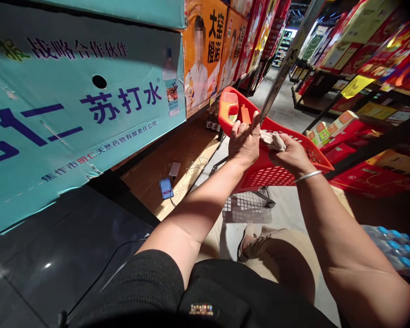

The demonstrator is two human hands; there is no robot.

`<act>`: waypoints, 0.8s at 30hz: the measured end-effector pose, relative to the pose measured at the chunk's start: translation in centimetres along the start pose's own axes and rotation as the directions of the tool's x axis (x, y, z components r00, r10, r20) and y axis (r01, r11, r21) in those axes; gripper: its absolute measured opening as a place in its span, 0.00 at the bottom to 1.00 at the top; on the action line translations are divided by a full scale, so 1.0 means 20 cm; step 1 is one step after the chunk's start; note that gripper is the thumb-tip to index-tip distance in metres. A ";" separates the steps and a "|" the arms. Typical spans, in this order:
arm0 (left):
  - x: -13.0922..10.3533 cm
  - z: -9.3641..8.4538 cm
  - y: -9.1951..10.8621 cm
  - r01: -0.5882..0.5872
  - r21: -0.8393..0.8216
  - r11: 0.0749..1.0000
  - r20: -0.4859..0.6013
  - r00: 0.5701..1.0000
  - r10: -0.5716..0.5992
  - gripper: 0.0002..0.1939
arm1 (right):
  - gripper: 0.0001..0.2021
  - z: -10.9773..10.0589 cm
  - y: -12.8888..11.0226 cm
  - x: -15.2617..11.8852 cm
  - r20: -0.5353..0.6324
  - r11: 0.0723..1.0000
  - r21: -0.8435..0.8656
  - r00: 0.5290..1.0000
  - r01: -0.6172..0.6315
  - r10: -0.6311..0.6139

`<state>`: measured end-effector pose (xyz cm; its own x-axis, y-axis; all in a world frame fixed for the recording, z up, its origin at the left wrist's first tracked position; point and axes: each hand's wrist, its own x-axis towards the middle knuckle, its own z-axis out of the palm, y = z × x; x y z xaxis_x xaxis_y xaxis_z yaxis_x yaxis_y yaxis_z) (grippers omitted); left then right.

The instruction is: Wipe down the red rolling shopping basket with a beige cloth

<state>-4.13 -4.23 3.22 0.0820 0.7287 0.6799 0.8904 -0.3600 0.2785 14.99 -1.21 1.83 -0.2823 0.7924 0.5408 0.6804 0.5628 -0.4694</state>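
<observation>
A crumpled whitish cloth (273,140) spans the gap between my two hands, above a red shopping cart (259,175). My right hand (291,155), with a bracelet at the wrist, is closed on its right end, thumb on top. The cloth's left end runs into my left hand (244,143), which is closed with its back towards me and one finger raised. What lies under the left fingers is hidden. A worn metal pole (287,64) slants down from the upper right to just beyond my hands; contact with them cannot be made out.
Large turquoise drink cartons (89,114) stand close on the left, with orange cartons (205,54) behind. A low wooden shelf (146,191) holds a phone (166,188) and cables. Stocked shelves (369,59) line the right. Blue-capped bottles (396,246) stand at lower right.
</observation>
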 end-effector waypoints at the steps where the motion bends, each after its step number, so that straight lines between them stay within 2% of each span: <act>1: 0.00 0.00 0.00 -0.006 0.000 1.000 0.007 1.000 0.006 0.33 | 0.15 0.02 -0.08 0.02 -0.002 0.999 0.027 1.000 0.020 -0.019; 3: 0.00 -0.02 -0.02 -0.016 -0.001 1.000 0.019 1.000 0.016 0.32 | 0.17 0.05 -0.17 0.04 0.006 0.998 0.048 0.999 0.049 -0.050; 5: 0.02 -0.05 -0.05 -0.019 -0.010 1.000 0.025 0.999 0.020 0.30 | 0.18 0.03 -0.14 0.04 0.036 0.994 0.012 0.994 0.105 -0.105; 7: 0.04 -0.08 -0.09 -0.017 -0.021 1.000 0.028 0.999 0.018 0.30 | 0.14 -0.02 -0.01 0.00 0.105 0.993 -0.034 0.988 0.114 -0.109; 10: 0.07 -0.11 -0.13 -0.015 -0.020 1.000 0.032 0.999 0.016 0.28 | 0.05 -0.14 0.29 -0.09 0.165 0.990 -0.143 0.986 0.000 0.024; 12: 0.09 -0.12 -0.14 -0.021 -0.019 1.000 0.039 0.999 0.022 0.28 | 0.04 -0.20 0.44 -0.15 0.125 0.962 -0.244 0.980 -0.120 0.154; 14: 0.09 -0.12 -0.13 -0.029 -0.023 0.999 0.049 0.998 0.030 0.29 | 0.06 -0.21 0.47 -0.17 0.050 0.916 -0.329 0.964 -0.230 0.260; 16: 0.08 -0.12 -0.11 -0.039 -0.029 0.999 0.052 0.998 0.040 0.30 | 0.09 -0.16 0.37 -0.15 -0.004 0.901 -0.346 0.960 -0.263 0.279; 17: 0.08 -0.11 -0.10 -0.045 -0.032 0.998 0.049 0.998 0.047 0.31 | 0.11 -0.12 0.28 -0.13 -0.011 0.918 -0.322 0.971 -0.231 0.241; 19: 0.07 -0.11 -0.09 -0.057 -0.034 0.998 0.035 0.998 0.059 0.31 | 0.16 -0.01 0.08 -0.07 -0.028 0.970 -0.225 0.996 -0.090 0.086; 21: 0.07 -0.10 -0.09 -0.052 -0.031 0.998 0.020 0.998 0.053 0.30 | 0.21 0.09 -0.09 -0.02 -0.059 0.985 -0.165 0.996 0.058 -0.068; 23: 0.07 -0.10 -0.10 -0.030 -0.022 0.999 0.010 0.999 0.030 0.29 | 0.24 0.14 -0.15 0.00 -0.078 0.976 -0.157 0.983 0.150 -0.164; 24: 0.08 -0.10 -0.12 -0.024 -0.018 1.000 0.011 1.000 0.024 0.28 | 0.24 0.14 -0.14 -0.02 -0.072 0.971 -0.164 0.980 0.172 -0.186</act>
<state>-6.95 -3.46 4.96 0.1082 0.7261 0.6791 0.8798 -0.3879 0.2746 11.24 -2.34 0.93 -0.3546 0.6548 0.6675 0.7228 0.6448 -0.2486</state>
